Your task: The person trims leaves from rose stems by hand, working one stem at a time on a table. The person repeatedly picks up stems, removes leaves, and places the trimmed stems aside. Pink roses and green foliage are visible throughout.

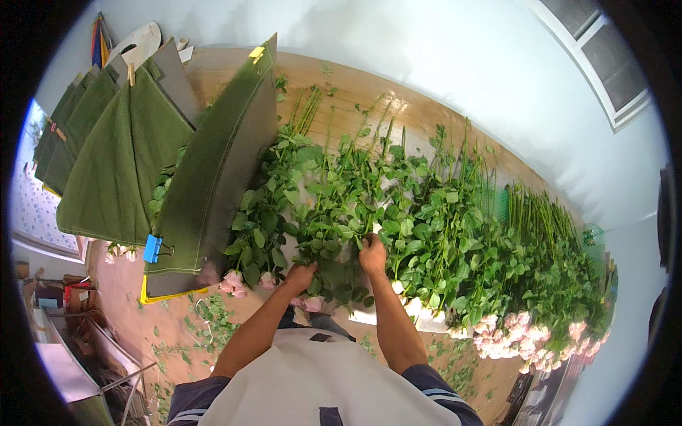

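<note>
Long-stemmed roses (341, 207) lie in a leafy row before me, their cut ends pointing away and their blooms towards me. At the near edge of the leaves is my left hand (301, 277), its fingertips hidden by foliage. Just past it, pink rose blooms (313, 304) hang by my waist. My right hand (373, 254) is farther in, its fingers curled on rose foliage (349, 230); the exact stem cannot be made out. White rose blooms (413, 306) lie to the right of my right forearm.
Green cloth-covered boards (213, 160) stand upright at the left, with a blue binder clip (152, 248) on the nearest. A dense heap of pale pink roses (527, 338) fills the right. Behind runs a wooden tabletop (346, 128) against the wall. Fallen leaves (213, 319) litter the floor.
</note>
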